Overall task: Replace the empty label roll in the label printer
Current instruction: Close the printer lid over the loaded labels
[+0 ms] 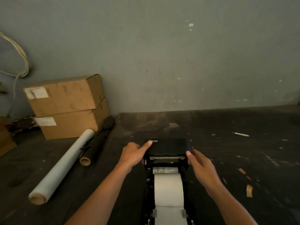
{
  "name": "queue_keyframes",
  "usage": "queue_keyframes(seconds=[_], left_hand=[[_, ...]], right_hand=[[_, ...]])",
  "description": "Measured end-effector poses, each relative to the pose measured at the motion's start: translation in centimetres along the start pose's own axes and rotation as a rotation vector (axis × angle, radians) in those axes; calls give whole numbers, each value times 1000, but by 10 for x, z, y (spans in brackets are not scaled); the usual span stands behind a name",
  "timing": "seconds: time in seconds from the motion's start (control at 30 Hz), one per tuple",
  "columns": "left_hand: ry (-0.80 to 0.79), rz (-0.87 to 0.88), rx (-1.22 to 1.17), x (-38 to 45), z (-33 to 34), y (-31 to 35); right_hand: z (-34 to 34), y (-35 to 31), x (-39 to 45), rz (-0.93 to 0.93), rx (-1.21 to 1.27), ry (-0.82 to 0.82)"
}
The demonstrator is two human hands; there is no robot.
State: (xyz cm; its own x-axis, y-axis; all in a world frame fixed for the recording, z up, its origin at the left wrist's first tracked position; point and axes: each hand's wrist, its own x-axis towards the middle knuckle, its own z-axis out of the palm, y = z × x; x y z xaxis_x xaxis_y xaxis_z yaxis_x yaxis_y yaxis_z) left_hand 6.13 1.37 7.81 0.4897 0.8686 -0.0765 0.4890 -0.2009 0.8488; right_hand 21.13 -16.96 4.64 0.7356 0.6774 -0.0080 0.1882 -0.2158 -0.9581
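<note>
Label printer (167,153), black, near the front edge of the tabletop (235,120), white label roll (168,189) seated inside, lid (168,146) half raised; left hand (133,154) and right hand (203,166) clasp its sides, fingers curled on it; next, apparently, even downward pressure to latch.

White lettering ending "inter" on the label printer (167,146) lid, carton stickers (36,93) too blurred to read

Black label printer (167,147), white label roll (168,189), brown cardboard boxes (68,106), grey wall (162,54).
</note>
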Motion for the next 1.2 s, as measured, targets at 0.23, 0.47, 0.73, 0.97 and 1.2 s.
queue_keyframes(seconds=[0.23, 0.47, 0.73, 0.97, 1.2], left_hand=[[-242, -41, 62, -60, -1, -43], [-254, -25, 105, -105, 17, -80], [-262, -53, 55, -104, 34, -104], [-257, -242, -110, -65, 60, -80], [-200, -249, -100, -67, 72, -95]], right_hand=[[4, 40, -68, 116, -13, 84], [3, 52, -90, 202, -163, 95], [14, 67, -93, 166, -426, -3], [35, 39, -53, 81, -338, -51], [41, 60, -53, 151, -315, 21]])
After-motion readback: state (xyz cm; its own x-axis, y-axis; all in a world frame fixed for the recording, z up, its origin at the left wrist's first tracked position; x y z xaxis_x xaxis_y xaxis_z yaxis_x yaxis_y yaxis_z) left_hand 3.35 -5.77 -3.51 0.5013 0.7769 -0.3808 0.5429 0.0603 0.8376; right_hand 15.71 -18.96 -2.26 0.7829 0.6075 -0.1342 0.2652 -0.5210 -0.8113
